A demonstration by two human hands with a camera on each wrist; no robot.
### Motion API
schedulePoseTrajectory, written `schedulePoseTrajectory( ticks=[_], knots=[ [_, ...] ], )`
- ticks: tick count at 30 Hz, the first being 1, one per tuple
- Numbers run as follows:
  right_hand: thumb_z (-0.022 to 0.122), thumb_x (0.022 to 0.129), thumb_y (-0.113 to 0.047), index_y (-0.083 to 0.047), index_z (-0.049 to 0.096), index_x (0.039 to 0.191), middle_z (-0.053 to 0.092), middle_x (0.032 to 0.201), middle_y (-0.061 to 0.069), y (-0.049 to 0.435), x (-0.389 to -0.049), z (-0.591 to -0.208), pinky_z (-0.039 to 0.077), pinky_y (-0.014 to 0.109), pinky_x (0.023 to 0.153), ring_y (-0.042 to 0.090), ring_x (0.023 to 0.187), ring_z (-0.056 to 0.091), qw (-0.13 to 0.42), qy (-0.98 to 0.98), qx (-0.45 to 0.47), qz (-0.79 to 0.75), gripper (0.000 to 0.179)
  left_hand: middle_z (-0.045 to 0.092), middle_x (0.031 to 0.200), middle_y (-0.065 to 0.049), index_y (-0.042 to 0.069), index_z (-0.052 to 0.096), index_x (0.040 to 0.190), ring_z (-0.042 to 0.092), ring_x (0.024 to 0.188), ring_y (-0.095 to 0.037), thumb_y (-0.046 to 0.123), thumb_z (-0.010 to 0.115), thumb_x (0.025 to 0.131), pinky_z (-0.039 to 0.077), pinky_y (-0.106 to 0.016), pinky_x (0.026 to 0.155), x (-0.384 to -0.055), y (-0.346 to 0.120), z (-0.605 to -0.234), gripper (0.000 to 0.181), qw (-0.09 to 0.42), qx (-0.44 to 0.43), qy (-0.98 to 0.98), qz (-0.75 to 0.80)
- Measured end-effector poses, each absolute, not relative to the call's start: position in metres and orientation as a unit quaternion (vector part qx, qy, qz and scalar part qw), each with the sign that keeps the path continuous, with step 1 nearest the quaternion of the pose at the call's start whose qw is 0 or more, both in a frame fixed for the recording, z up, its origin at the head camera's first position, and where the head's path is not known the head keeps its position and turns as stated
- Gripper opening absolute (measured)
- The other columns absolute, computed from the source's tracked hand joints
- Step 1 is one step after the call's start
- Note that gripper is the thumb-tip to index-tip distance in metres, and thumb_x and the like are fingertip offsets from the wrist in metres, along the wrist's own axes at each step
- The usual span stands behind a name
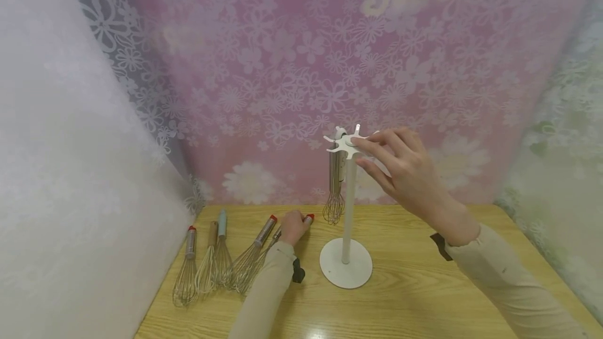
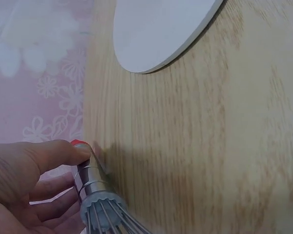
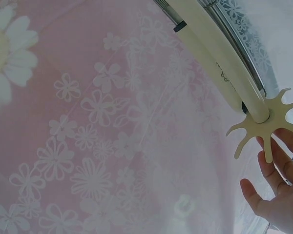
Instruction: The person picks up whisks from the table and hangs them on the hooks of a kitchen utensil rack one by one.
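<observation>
Though at least one whisk [image 1: 334, 208] hung on the stand [image 1: 349, 208], four loose whisks [image 1: 187, 276] lay unhung on the worktop [image 1: 414, 276], the left hand [image 1: 293, 227] gripping a fifth whisk [image 2: 94, 178], the right hand [image 1: 412, 171] touching the stand, fingers extended.

Five whisks [image 1: 190, 245] lying; two hanging; one stand [image 1: 349, 203]

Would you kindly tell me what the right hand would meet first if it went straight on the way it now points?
The right hand would meet the white, star-shaped hook top, which it seems to touch now. Beyond that, perhaps the hanging silver wire whisk, though depth is unclear.
</observation>
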State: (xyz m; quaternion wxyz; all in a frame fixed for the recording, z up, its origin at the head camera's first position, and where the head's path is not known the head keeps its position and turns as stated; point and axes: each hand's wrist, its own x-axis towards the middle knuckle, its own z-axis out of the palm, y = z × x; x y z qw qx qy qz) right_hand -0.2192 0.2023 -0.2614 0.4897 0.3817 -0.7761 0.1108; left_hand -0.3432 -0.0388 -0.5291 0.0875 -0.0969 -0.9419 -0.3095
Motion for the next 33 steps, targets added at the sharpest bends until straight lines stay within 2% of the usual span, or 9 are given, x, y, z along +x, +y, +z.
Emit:
schedulePoseTrajectory(
  ticks=[3, 6, 8, 12, 21, 28, 33],
  knots=[
    [0.046, 0.108, -0.042, -0.005, 0.072, 0.123, 0.065, 0.1, 0.019, 0.202, -0.219, -0.261, 0.047, 0.052, 0.085, 0.04, 0.095, 0.055, 0.491, -0.776, 0.381, 0.109, 0.048, 0.039, 0.049, 0.003, 0.007, 0.056, 0.056, 0.032, 0.046, -0.012, 0.015, 0.073, 0.094, 0.027, -0.025, 0.045, -0.345, -0.037, -0.526, 0.042, 0.09, -0.088, -0.943, -0.309],
    [0.045, 0.108, -0.042, -0.005, 0.072, 0.122, 0.065, 0.1, 0.018, 0.202, -0.22, -0.261, 0.047, 0.051, 0.084, 0.04, 0.095, 0.055, 0.491, -0.775, 0.382, 0.11, 0.048, 0.062, 0.066, -0.006, -0.001, 0.071, 0.081, 0.052, 0.057, -0.018, 0.015, 0.078, 0.09, 0.045, -0.031, 0.052, -0.346, -0.036, -0.522, 0.02, 0.09, -0.073, -0.945, -0.306],
    [0.046, 0.108, -0.042, -0.005, 0.072, 0.122, 0.065, 0.1, 0.018, 0.202, -0.22, -0.261, 0.047, 0.051, 0.085, 0.04, 0.095, 0.055, 0.492, -0.774, 0.382, 0.11, 0.048, 0.069, 0.08, -0.013, -0.004, 0.073, 0.095, 0.063, 0.068, -0.024, 0.015, 0.081, 0.087, 0.055, -0.038, 0.061, -0.345, -0.035, -0.518, 0.022, 0.089, -0.064, -0.945, -0.309],
    [0.046, 0.108, -0.042, -0.005, 0.072, 0.122, 0.065, 0.101, 0.018, 0.202, -0.219, -0.261, 0.047, 0.051, 0.086, 0.04, 0.095, 0.055, 0.493, -0.775, 0.381, 0.108, 0.047, 0.071, 0.089, -0.017, -0.004, 0.07, 0.101, 0.068, 0.078, -0.031, 0.013, 0.083, 0.085, 0.059, -0.044, 0.069, -0.341, -0.034, -0.512, 0.027, 0.088, -0.058, -0.941, -0.322],
    [0.046, 0.108, -0.042, -0.005, 0.072, 0.122, 0.065, 0.1, 0.018, 0.202, -0.219, -0.262, 0.047, 0.051, 0.085, 0.039, 0.094, 0.055, 0.492, -0.777, 0.38, 0.104, 0.047, 0.071, 0.098, -0.019, -0.004, 0.067, 0.108, 0.067, 0.08, -0.027, 0.013, 0.083, 0.086, 0.058, -0.039, 0.068, -0.333, -0.038, -0.499, 0.033, 0.08, -0.059, -0.92, -0.378],
    [0.046, 0.108, -0.042, -0.005, 0.072, 0.121, 0.065, 0.099, 0.018, 0.202, -0.219, -0.262, 0.046, 0.05, 0.082, 0.04, 0.093, 0.054, 0.492, -0.776, 0.38, 0.105, 0.047, 0.072, 0.097, -0.015, -0.001, 0.067, 0.11, 0.067, 0.08, -0.024, 0.009, 0.08, 0.087, 0.057, -0.035, 0.066, -0.327, -0.04, -0.486, 0.029, 0.09, -0.065, -0.912, -0.394],
    [0.046, 0.109, -0.04, -0.005, 0.072, 0.121, 0.065, 0.099, 0.018, 0.201, -0.219, -0.261, 0.046, 0.049, 0.08, 0.039, 0.092, 0.054, 0.492, -0.777, 0.378, 0.109, 0.046, 0.072, 0.101, -0.014, 0.0, 0.066, 0.113, 0.068, 0.086, -0.026, 0.006, 0.08, 0.086, 0.059, -0.037, 0.068, -0.323, -0.039, -0.477, 0.032, 0.097, -0.063, -0.907, -0.404]
  ],
)
